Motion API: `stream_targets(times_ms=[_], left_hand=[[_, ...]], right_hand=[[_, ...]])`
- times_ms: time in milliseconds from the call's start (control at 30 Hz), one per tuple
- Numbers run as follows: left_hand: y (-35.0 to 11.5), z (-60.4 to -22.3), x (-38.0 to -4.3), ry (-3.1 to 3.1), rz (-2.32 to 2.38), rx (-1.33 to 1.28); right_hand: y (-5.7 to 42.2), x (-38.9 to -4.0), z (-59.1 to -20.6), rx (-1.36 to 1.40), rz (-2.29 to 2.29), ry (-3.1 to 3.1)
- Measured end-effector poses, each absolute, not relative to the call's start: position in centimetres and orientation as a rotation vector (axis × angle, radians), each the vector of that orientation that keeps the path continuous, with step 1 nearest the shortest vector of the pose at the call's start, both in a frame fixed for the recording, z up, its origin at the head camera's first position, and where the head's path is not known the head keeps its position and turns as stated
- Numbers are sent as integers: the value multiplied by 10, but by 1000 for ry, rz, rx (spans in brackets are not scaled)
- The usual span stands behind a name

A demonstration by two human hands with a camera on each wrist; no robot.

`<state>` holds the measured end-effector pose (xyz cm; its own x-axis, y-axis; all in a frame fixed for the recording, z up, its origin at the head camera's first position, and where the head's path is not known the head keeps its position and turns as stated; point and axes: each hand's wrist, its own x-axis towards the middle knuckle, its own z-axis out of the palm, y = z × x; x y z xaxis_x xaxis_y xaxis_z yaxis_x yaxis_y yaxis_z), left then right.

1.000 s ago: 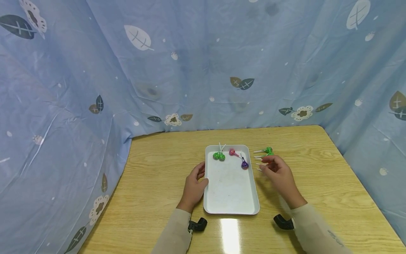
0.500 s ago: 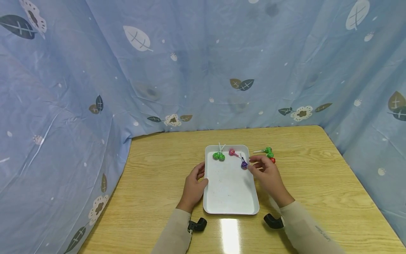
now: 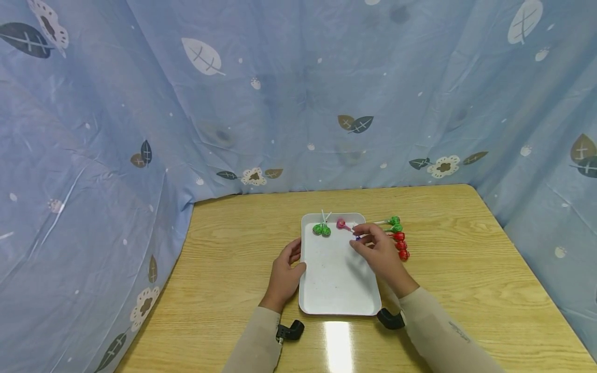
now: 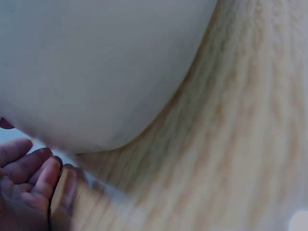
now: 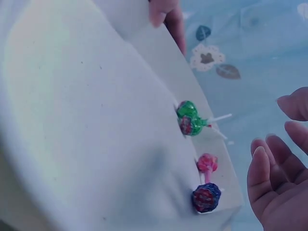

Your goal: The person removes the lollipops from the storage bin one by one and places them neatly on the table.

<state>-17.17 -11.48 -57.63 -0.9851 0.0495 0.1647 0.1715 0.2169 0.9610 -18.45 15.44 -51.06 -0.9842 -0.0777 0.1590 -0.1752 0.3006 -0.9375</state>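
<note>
My left hand (image 3: 284,272) grips the left side of a white rectangular tray (image 3: 337,290), its thumb at the rim and fingers along the outer wall. Over the tray's right side hovers my right hand (image 3: 381,255), thumb and fingertips apart with nothing between them. Partly hidden under its fingertips in the head view lies a purple lollipop (image 5: 206,197). Beside that is a pink lollipop (image 3: 341,223). Two green lollipops (image 3: 322,229) lie at the far left corner, sticks crossing over the back rim.
To the tray's right, several more lollipops lie in a column on the wooden table (image 3: 233,248): green lollipops (image 3: 395,220) at the back, red lollipops (image 3: 401,246) nearer. A blue patterned curtain (image 3: 280,93) hangs behind the table and along both sides.
My right hand has moved left from the lollipops beside the tray to above the purple one inside it. The red lollipops have come into sight. The left hand stays at the tray.
</note>
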Motion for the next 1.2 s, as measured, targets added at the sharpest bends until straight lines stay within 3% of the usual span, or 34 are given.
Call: stream_targets(times_ms=[1200], left_hand=[[-115,-578,-172,-2333,-1955,-204]], right_hand=[[130,-212,-506,279,1833,-2488]])
